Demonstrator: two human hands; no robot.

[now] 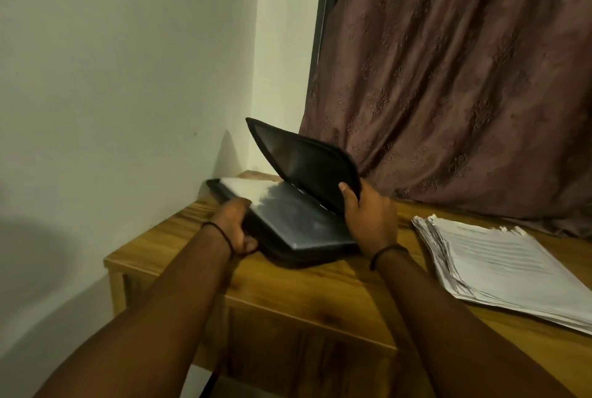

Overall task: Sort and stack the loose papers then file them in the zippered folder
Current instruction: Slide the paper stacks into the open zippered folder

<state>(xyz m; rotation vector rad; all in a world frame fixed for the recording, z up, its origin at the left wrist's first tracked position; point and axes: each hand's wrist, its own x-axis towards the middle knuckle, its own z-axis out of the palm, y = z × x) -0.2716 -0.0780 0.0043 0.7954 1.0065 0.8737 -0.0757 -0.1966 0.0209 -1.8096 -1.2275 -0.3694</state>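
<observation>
So the folder [288, 218] sits open at the far left end of the counter [320, 288], near the wall. The left hand [235, 226] is wrapped round the bottom half's left edge, and the right hand [368, 221] pinches the near edge of the lid, holding it up at a slant. The papers [506, 266] sit in a fairly squared stack off to the right, well apart from the folder, nobody touching them.

Handling-wise, I'd guess the stack is floppy and a bit slidey, with ragged far edges. Best to grab it by both long sides and tap it square before sliding it in. The folder looks soft-sided, so the lid probably flops shut if let go.
</observation>
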